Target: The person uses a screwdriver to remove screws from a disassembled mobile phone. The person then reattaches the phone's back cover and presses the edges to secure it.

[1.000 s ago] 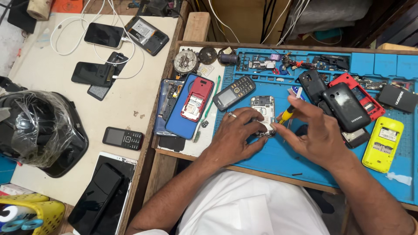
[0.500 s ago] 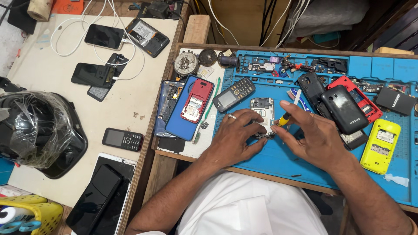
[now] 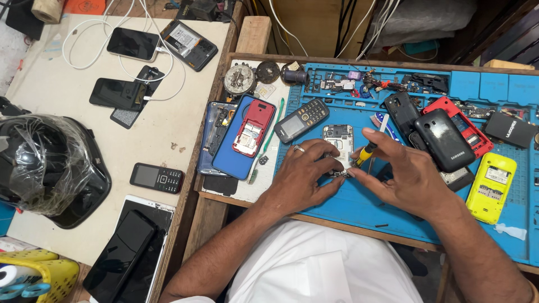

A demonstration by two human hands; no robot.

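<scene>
So I've got a stripped-down phone board (image 3: 338,143) lying flat on the blue repair mat (image 3: 359,205), right in the middle of my work surface. My left hand (image 3: 306,177) is pressed down on its left side and lower edge, fingers curled over it to pin it in place, ring showing on one finger. My right hand (image 3: 407,174) has its fingers closed around a little yellow-handled screwdriver (image 3: 365,153), tip angled down at the board's lower right edge. Can't really tell exactly what spot the tip is on, my fingers hide it.

Around that it's the usual mess. A dark keypad phone (image 3: 301,119) sits just up and left of the board. A black back cover (image 3: 443,139) rests on a red phone shell (image 3: 471,132) to my right, and a yellow phone body (image 3: 493,186) lies further right, open side up. Left of the mat there's a red phone (image 3: 254,128) lying on a blue case (image 3: 229,148). On the pale surface off to the left: a small black keypad phone (image 3: 157,178), a couple of smartphones on white cables (image 3: 133,44), and a black helmet (image 3: 48,168) wrapped in plastic.
</scene>
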